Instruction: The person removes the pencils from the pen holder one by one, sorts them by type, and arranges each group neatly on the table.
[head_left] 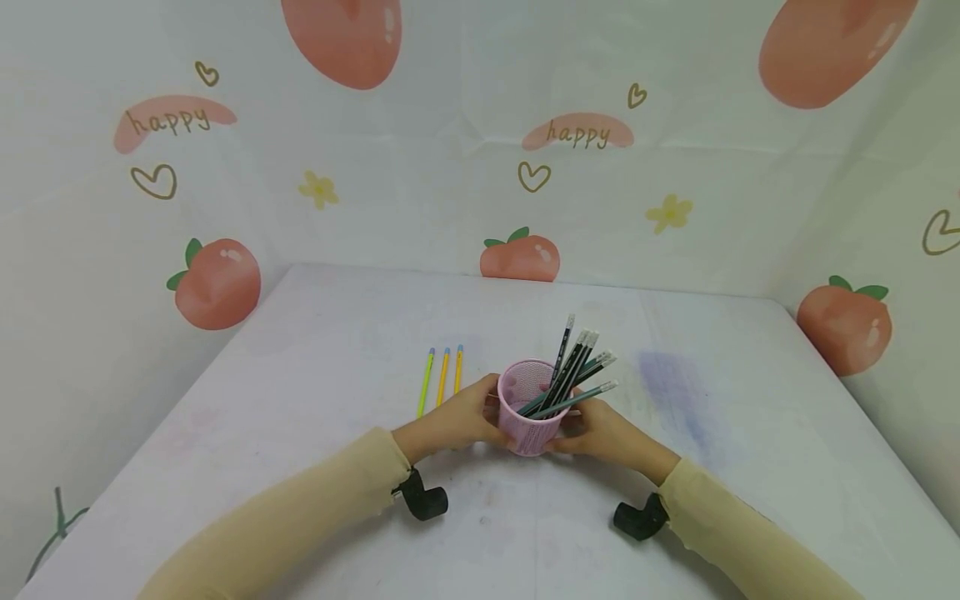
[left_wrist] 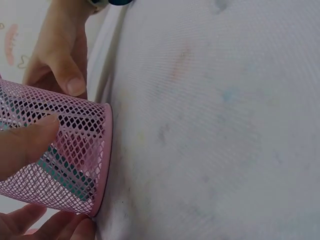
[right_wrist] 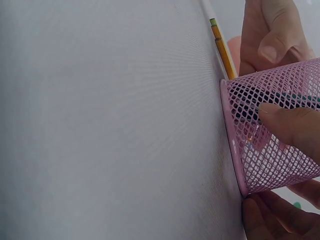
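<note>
A pink mesh pencil cup [head_left: 528,435] stands upright on the white table, gripped from both sides. My left hand [head_left: 467,412] holds its left side, thumb in front and fingers reaching behind. On the opposite side my right hand [head_left: 596,427] holds it the same way. Several dark pencils [head_left: 570,367] with white eraser ends lean to the right inside the cup. In the left wrist view the cup's base rim [left_wrist: 106,155] is at the tabletop, and the left thumb [left_wrist: 35,142] presses the mesh. The right thumb [right_wrist: 287,122] lies on the mesh in the right wrist view.
Left of the cup lie a yellow-green pencil [head_left: 426,383] and two orange-yellow pencils [head_left: 443,377], side by side. A bluish stain [head_left: 678,400] marks the table [head_left: 300,358] at the right. Behind the table hangs a white cloth [head_left: 450,183] printed with fruit and hearts.
</note>
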